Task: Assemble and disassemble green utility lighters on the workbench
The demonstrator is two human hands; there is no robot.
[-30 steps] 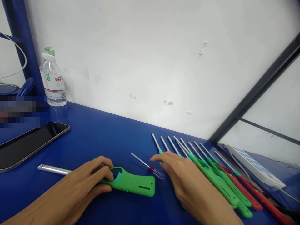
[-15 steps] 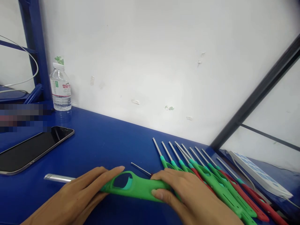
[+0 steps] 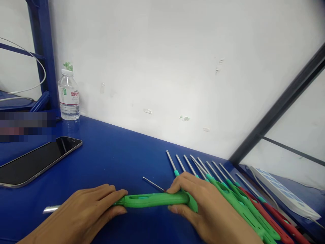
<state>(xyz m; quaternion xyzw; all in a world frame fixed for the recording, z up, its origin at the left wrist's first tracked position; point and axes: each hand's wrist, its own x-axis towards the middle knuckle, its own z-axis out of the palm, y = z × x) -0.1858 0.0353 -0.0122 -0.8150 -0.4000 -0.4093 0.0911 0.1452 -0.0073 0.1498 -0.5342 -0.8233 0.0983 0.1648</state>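
Observation:
A green long-necked gas lighter (image 3: pixel 152 200) lies crosswise between both hands, its narrow edge facing me. My left hand (image 3: pixel 93 206) is closed round its neck end, and the metal tube sticks out at the left of that hand. Around the handle's other end my right hand (image 3: pixel 198 203) is closed, thumb below and fingers above. Just behind the handle, a thin metal shaft with a bit of red (image 3: pixel 153 183) rests on the table; the right fingers hide its other end. Several green and red lighters (image 3: pixel 238 200) lie side by side at the right, partly covered by my right hand.
On the blue table (image 3: pixel 114 152) a phone (image 3: pixel 43 161) lies at the left, with a water bottle (image 3: pixel 69 96) behind it against the white wall. A white power strip (image 3: pixel 286 193) is at the far right, beyond a dark slanted post (image 3: pixel 274 112). A blurred patch covers the left edge.
The lighter has been rolled in my hands, so its broad side with the opening has turned away and the narrow edge shows. Both hands still hold it; the view has shifted slightly.

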